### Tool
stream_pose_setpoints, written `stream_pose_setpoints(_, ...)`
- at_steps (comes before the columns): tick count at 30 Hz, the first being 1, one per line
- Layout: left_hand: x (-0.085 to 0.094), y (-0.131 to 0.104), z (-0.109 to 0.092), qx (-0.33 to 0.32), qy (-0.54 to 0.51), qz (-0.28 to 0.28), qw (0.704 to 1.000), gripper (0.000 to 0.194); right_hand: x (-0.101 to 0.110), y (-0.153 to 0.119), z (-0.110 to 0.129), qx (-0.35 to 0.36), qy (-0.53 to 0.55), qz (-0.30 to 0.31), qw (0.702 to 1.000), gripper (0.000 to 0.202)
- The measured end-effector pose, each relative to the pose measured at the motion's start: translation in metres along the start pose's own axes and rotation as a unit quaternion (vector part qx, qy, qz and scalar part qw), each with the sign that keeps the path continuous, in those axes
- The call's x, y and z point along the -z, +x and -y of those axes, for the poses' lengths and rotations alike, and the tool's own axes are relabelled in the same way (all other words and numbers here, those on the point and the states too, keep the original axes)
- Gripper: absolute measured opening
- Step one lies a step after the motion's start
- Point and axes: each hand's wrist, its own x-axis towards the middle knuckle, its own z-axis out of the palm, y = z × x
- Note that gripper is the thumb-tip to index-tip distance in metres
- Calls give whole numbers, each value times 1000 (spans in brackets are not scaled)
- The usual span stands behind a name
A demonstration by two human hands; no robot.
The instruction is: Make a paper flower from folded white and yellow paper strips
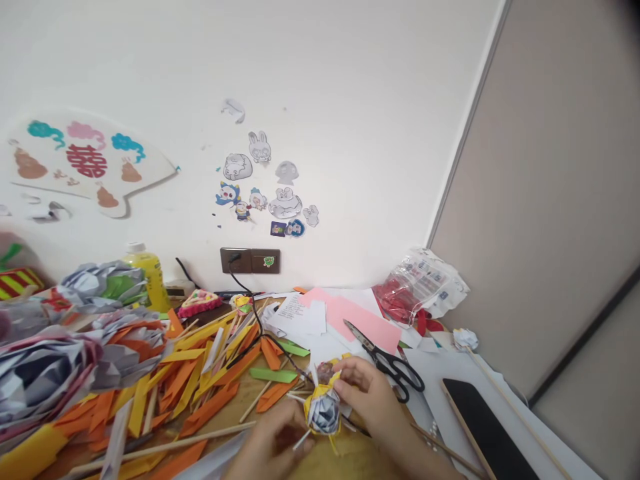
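Observation:
Between my two hands is a small folded-paper flower (324, 412), with a white-grey centre and yellow paper points around it. My left hand (275, 433) grips its lower left side, where a thin white strip sticks out near the fingers. From the upper right, my right hand (367, 393) pinches one of the yellow points between thumb and fingers. Black-handled scissors (385, 363) lie just beyond my right hand, blades toward the upper left. Folded orange strips (213, 408) and green strips (273, 375) lie to the left of the flower.
Large paper flowers (45, 373) crowd the left, by a yellow bottle (153, 277). A phone (487, 430) lies at the right beside a stick-mounted paper flower (465, 339). Pink paper (350, 317) and a plastic bag (425, 283) are behind. A black cable (257, 313) runs from the wall socket (250, 261).

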Motion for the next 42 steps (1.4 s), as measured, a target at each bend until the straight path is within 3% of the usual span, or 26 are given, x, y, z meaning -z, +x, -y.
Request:
stream_pose_setpoints(3, 7, 2, -3, -7, 50, -5, 999, 12, 2, 0, 3, 24, -42, -3, 999, 23)
stream_pose_setpoints(7, 25, 5, -10, 3, 19, -123, 992, 15, 6, 0, 2, 53, -49, 54, 996, 15)
stream_pose_setpoints(10, 33, 5, -21, -11, 10, -168, 986, 22, 7, -2, 2, 50, -41, 118, 991, 12)
stream_pose_setpoints(12, 33, 3, -31, -31, 26, -145, 989, 24, 7, -5, 2, 35, -49, 171, 983, 13)
stream_pose_setpoints(15, 28, 2, -39, -33, 32, -4, 999, 22, 7, -9, 3, 26, -81, 228, 970, 14)
stream_pose_setpoints(17, 24, 2, -39, -18, 13, 62, 998, 25, 6, -11, 3, 32, -93, 240, 966, 14)
stream_pose_setpoints(19, 22, 2, -35, 2, -22, 89, 996, 30, 5, -11, 2, 32, -93, 241, 966, 13)
stream_pose_setpoints(23, 19, 2, -30, 27, -23, 99, 995, 35, 4, -11, 3, 43, -100, 236, 966, 12)
stream_pose_setpoints(28, 13, 2, -37, 28, 71, 74, 994, 20, 3, -12, 4, 88, -166, 206, 960, 15)
stream_pose_setpoints(32, 11, 4, -38, 34, 59, 67, 995, 19, 3, -11, 2, 124, -199, 195, 952, 14)
stream_pose_setpoints(35, 10, 5, -27, 42, 34, 66, 996, 19, 2, -11, -3, 140, -193, 196, 951, 12)
stream_pose_setpoints(38, 8, 6, -11, 50, -8, 66, 997, 26, 0, -13, -10, 123, -176, 216, 953, 12)
stream_pose_setpoints(42, 6, 5, 0, 40, -33, 74, 996, 38, -3, -14, -20, 42, -86, 254, 963, 22)
